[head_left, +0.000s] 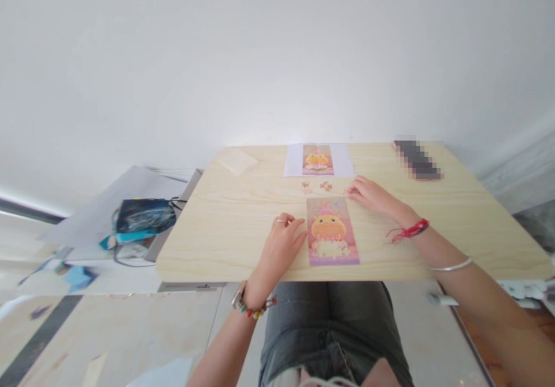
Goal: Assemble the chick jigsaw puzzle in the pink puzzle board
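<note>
A nearly whole jigsaw puzzle (332, 231) of a yellow cartoon figure on pink lies near the front edge of the light wooden table (217, 225). My left hand (281, 242) rests beside its left edge, fingers loosely curled and touching that edge. My right hand (368, 195) reaches to the puzzle's top right corner, fingertips pinched on a small puzzle piece (349, 191). Two small clusters of loose pieces (316, 187) lie just beyond the puzzle. A reference picture (318, 159) of the same image sits on white paper at the table's far side.
A dark, blurred-out flat object (417, 159) lies at the far right of the table. A pale paper slip (237, 161) lies at the far left corner. To the left, a lower surface holds a dark blue bag with cables (143, 216). My lap is below the table edge.
</note>
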Available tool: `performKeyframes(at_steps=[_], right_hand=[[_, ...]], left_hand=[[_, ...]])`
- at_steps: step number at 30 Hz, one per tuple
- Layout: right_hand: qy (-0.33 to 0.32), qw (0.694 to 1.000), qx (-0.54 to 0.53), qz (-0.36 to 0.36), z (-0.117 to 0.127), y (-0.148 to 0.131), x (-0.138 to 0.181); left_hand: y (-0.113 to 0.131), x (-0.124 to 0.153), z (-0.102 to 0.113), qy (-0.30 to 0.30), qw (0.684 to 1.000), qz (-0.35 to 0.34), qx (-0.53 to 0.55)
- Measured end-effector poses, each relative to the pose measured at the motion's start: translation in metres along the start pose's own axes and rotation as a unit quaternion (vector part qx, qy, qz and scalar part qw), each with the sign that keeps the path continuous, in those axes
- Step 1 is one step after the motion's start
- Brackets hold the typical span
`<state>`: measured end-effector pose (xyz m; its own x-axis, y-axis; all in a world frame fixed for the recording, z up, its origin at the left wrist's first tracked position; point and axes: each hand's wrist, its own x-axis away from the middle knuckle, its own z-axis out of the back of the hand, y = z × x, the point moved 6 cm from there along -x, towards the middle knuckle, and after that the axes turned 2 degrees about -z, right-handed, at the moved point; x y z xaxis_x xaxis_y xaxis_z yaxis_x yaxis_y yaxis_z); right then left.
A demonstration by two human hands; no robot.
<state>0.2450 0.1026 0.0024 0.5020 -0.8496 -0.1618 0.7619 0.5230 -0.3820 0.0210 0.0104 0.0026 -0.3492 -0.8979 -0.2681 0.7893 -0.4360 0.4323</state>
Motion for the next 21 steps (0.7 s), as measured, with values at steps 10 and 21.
performKeyframes(at_steps=[10, 21], right_hand=[[-0.002, 1.000, -0.017, -0.009, 0.006, -0.002, 0.003], [0.006, 0.997, 0.017, 0.071, -0.010, -0.100, 0.056]], left_hand=[[-0.002, 0.002, 0.003, 0.009, 1.000, 0.007, 0.003], [0.022, 0.010, 0.006, 0.022, 0.999, -0.021, 0.026]])
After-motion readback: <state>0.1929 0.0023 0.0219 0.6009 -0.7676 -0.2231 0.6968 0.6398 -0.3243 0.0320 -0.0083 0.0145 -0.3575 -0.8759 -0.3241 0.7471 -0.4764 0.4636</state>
